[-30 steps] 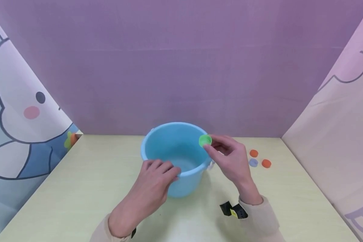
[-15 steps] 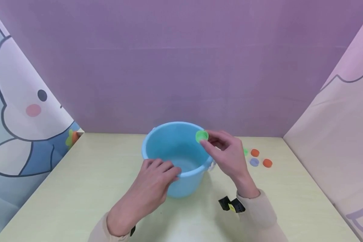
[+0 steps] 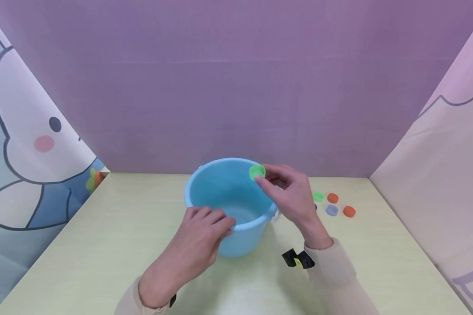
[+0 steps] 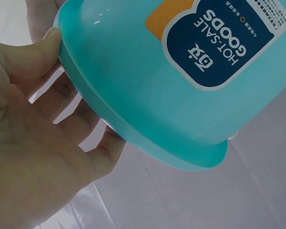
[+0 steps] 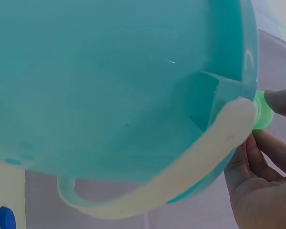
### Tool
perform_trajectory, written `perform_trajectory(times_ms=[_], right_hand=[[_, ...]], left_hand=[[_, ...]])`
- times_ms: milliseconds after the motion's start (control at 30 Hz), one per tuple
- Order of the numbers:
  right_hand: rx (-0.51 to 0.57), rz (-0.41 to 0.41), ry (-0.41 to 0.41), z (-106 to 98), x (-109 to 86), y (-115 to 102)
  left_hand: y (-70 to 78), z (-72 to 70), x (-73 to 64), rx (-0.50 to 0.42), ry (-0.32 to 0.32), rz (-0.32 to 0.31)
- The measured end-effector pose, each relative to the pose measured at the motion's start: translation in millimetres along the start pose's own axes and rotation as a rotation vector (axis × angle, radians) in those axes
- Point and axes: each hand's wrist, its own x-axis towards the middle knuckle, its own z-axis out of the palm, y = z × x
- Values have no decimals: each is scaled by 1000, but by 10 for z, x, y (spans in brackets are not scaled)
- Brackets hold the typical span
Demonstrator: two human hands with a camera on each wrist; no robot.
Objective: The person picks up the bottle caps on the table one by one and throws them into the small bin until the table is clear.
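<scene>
A light-blue bucket (image 3: 238, 243) stands upright in the middle of the table. My left hand (image 3: 195, 247) grips its near rim, thumb on the outer side and fingers over the edge, as the left wrist view shows. Between thumb and fingers of my right hand (image 3: 293, 192) is a green bottle cap (image 3: 257, 172), pinched at the bucket's right side above the opening. In the right wrist view the cap (image 5: 263, 110) appears just past the rim. Only bare blue wall and floor show in the visible part of the bucket's inside.
Right of the bucket lie a green cap (image 3: 318, 197), two orange caps (image 3: 333, 198) and a pale-blue cap (image 3: 332, 210). A dark-blue cap (image 5: 7, 218) is partly hidden by my right wrist in the head view. The bucket's white handle (image 5: 181, 171) hangs down. A purple backdrop (image 3: 236, 87) rises behind.
My right hand has moved left and farther away with the green cap, over the bucket opening. Another green cap on the table has come out from behind it. The left hand stays on the rim.
</scene>
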Motion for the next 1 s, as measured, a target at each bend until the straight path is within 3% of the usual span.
perform_trajectory(times_ms=[300,1000], right_hand=[[-21,8,-29,37,41,19],[-56,13,-50,97,96,36]], left_hand=[[-11,1,-1,6,25,18],[-3,-13,2,0,15,0]])
